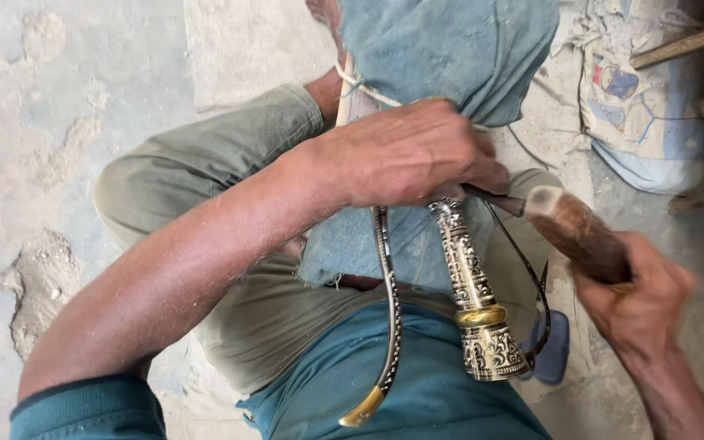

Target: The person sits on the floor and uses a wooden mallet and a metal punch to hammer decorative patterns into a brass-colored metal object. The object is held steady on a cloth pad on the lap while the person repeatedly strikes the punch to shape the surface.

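Note:
My left hand (pixel 405 155) is closed over the top of an ornate engraved metal piece (pixel 473 293) with a flared brass base, and pinches a thin dark tool (pixel 495 198) against it. My right hand (pixel 641 301) grips a brown wooden mallet handle (pixel 580 232) whose pale end meets the dark tool. A curved metal strip with a brass tip (pixel 386 326) hangs beside the ornate piece. A blue-grey cloth (pixel 442 49) lies over my knee under the work.
I sit on a dusty concrete floor (pixel 34 163) with my leg in olive trousers (pixel 230 155) bent. A worn printed cloth bag (pixel 645 106) and a wooden stick (pixel 686 42) lie at the upper right. A small blue object (pixel 556 346) sits by my right hip.

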